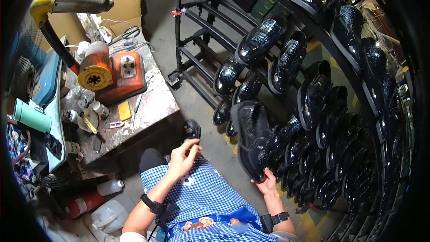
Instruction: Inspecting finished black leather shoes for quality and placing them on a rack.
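A black shoe [254, 145] stands out in front of the rack, its toe up and its side turned to me. My right hand [268, 183] grips it at its lower end, the thumb on the edge and the fingers partly hidden. My left hand [183, 159] is raised over my lap, apart from the shoe, with thumb and fingers drawn together; whatever they may pinch is too small to make out. Below that hand lies my blue-and-white checked apron [204, 192].
Rows of glossy black shoes [309, 101] hang on a black metal rack [201, 27] at right. On the left, a stained worktable [156, 92] bears an orange machine [127, 74], a yellow block [124, 111] and small tools. A red cylinder [83, 205] lies beneath.
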`<action>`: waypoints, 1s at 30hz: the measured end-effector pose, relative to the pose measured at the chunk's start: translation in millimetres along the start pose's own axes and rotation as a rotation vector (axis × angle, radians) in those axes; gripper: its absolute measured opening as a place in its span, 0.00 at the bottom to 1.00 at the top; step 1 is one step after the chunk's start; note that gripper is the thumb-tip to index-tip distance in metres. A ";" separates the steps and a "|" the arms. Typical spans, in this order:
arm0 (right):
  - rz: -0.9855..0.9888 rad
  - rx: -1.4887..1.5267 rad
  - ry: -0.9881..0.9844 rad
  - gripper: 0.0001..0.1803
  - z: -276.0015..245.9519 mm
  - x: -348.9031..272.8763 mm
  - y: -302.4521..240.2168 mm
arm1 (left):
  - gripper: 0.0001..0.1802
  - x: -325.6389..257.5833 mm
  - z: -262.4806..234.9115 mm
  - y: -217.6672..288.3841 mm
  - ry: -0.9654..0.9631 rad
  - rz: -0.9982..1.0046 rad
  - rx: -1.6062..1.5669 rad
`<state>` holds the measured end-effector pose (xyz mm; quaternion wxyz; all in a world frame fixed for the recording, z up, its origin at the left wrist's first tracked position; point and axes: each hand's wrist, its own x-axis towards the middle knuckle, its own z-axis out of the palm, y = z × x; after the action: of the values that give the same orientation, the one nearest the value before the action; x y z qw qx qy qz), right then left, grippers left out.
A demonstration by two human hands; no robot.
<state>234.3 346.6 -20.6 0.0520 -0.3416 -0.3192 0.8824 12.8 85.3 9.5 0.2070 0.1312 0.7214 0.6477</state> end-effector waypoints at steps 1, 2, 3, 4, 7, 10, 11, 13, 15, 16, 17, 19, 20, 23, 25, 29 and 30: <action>0.010 0.010 -0.008 0.23 4.0 -4.0 -4.2 | 0.16 1.5 -2.9 2.7 -0.010 -0.159 -0.202; 0.027 -0.073 -0.101 0.24 10.1 -3.9 -10.7 | 0.22 5.4 -8.0 6.0 -0.007 -0.212 -0.321; 0.044 -0.158 -0.197 0.26 18.1 -1.5 -17.0 | 0.25 7.1 -12.9 10.3 0.006 -0.224 -0.437; 0.054 -0.162 -0.203 0.26 27.8 2.0 -20.6 | 0.29 7.8 -18.4 15.3 0.037 -0.261 -0.548; 0.070 -0.307 -0.296 0.34 60.3 16.3 -24.9 | 0.42 9.3 -35.4 31.3 -0.100 -0.391 -0.652; 0.147 -0.384 -0.414 0.33 88.9 34.3 -28.5 | 0.44 -1.3 -61.3 45.8 -0.255 -0.369 -0.701; 0.133 -0.400 -0.422 0.31 97.6 40.5 -26.2 | 0.45 -2.8 -68.6 48.6 -0.244 -0.418 -0.728; 0.162 -0.408 -0.449 0.31 112.4 49.7 -26.1 | 0.45 -5.6 -81.6 50.9 -0.216 -0.428 -0.767; 0.115 -0.479 -0.499 0.30 128.6 62.0 -22.6 | 0.44 -6.6 -91.8 49.6 -0.169 -0.428 -0.858; 0.120 -0.487 -0.524 0.30 136.1 65.1 -18.9 | 0.43 -7.0 -95.8 48.3 -0.084 -0.424 -0.854; 0.112 -0.346 -0.458 0.30 143.2 66.7 -14.0 | 0.43 -5.8 -101.4 47.1 -0.024 -0.398 -0.874; 0.090 -0.154 -0.329 0.31 160.0 74.7 -1.6 | 0.43 -3.0 -110.3 45.0 0.127 -0.333 -0.914; -0.002 -0.188 -0.450 0.33 166.8 76.1 1.7 | 0.44 1.5 -117.6 44.9 0.233 -0.362 -0.892; -0.207 -0.546 -0.468 0.36 184.5 70.3 23.2 | 0.45 21.1 -132.7 48.6 0.393 -0.245 -0.950; -0.250 -0.729 -0.538 0.36 194.1 61.4 39.6 | 0.43 37.7 -145.6 55.8 0.403 -0.193 -0.967; -0.584 -1.273 -0.747 0.41 211.9 51.9 67.9 | 0.38 76.1 -160.6 75.9 0.531 -0.121 -1.018; -0.671 -1.340 -0.778 0.41 215.4 49.6 74.8 | 0.37 84.3 -162.9 80.1 0.555 -0.074 -1.040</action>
<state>69.0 189.1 27.5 -0.0160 0.1407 -0.8548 0.4992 -143.9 -9.4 90.2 0.0699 -0.1872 0.3402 0.9189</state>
